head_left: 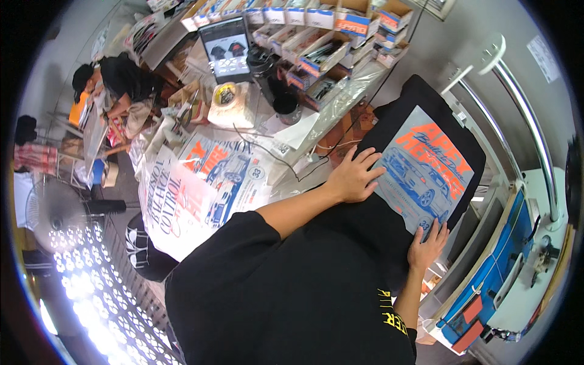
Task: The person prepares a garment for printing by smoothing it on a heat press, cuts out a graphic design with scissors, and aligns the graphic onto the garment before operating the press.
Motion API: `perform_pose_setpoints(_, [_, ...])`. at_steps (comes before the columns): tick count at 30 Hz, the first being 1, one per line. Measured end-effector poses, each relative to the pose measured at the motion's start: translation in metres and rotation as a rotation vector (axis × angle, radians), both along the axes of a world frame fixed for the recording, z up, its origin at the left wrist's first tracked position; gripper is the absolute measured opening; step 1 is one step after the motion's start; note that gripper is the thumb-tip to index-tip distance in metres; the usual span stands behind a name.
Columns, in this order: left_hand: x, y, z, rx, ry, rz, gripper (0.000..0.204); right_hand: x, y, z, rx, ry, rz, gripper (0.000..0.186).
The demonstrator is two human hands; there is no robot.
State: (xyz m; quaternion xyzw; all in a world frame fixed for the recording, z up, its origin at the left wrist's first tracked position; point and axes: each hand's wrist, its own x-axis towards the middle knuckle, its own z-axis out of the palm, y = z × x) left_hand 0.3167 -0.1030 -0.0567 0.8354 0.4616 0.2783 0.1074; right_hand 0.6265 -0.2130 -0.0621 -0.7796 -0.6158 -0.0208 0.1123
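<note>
A black T-shirt [398,103] is spread over a raised flat bed on my right. On it lies a transfer film sheet [420,173] with a blue car and orange lettering. My left hand [354,176] rests by the sheet's left edge, fingers stretched out over the black cloth and the film's border. At the sheet's lower right corner, my right hand [429,245] lies with its fingers extended onto the film. Neither hand grips anything that I can see. Whether the film is stuck to the cloth I cannot tell.
Left of me, more printed film sheets [243,182] lie on the table beside a tape roll [225,94], a black tumbler [286,106] and a tablet [225,52]. Boxes [316,52] line the back. Metal press posts [529,121] stand right. A fan [67,213] and another person [125,79] are left.
</note>
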Motion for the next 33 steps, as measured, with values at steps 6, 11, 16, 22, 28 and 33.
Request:
perform_pose_setpoints(6, [-0.005, 0.000, 0.000, 0.064, -0.338, 0.136, 0.046, 0.015, -0.001, -0.011, 0.085, 0.256, 0.017, 0.060])
perform_pose_setpoints(11, [-0.030, 0.007, -0.023, -0.389, -0.368, 0.440, 0.026, 0.055, -0.014, -0.019, -0.011, 0.142, -0.496, 0.044])
perform_pose_setpoints(16, [-0.040, 0.016, -0.003, -0.557, -0.180, 0.441, 0.021, 0.067, -0.024, -0.012, -0.048, 0.508, -0.581, 0.037])
perform_pose_setpoints(22, [-0.041, 0.022, 0.006, -0.586, -0.182, 0.448, 0.020, 0.076, -0.022, -0.012, -0.072, 0.578, -0.611, 0.040])
perform_pose_setpoints(28, [-0.041, 0.028, 0.003, -0.579, -0.125, 0.445, 0.016, 0.066, -0.021, 0.004, -0.108, 0.581, -0.630, 0.039])
perform_pose_setpoints(33, [-0.036, 0.025, 0.002, -0.560, -0.118, 0.433, 0.017, 0.074, -0.020, 0.000, -0.136, 0.647, -0.637, 0.038])
